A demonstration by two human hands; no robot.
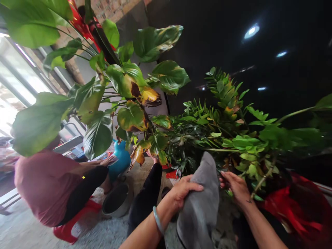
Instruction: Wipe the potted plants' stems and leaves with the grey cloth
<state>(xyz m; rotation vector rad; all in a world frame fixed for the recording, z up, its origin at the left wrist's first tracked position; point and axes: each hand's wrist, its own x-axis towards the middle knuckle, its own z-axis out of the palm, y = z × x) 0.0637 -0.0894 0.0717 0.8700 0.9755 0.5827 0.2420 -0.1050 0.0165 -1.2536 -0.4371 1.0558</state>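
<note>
left hand [183, 191] partly behind grey fabric [201, 205]

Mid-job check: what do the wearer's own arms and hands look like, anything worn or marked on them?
Both are bare: no gloves, and no sleeves on the parts in view. The left hand has a smooth, rounded, pale blue-green bangle around the forearm below it. The right hand has a small dark mark near the wrist; I can't tell what it is.

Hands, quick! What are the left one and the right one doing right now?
Left hand: closed, holding the grey fabric piece.
Right hand: fingers curled beside that piece; whether they pinch anything can't be told.
</note>
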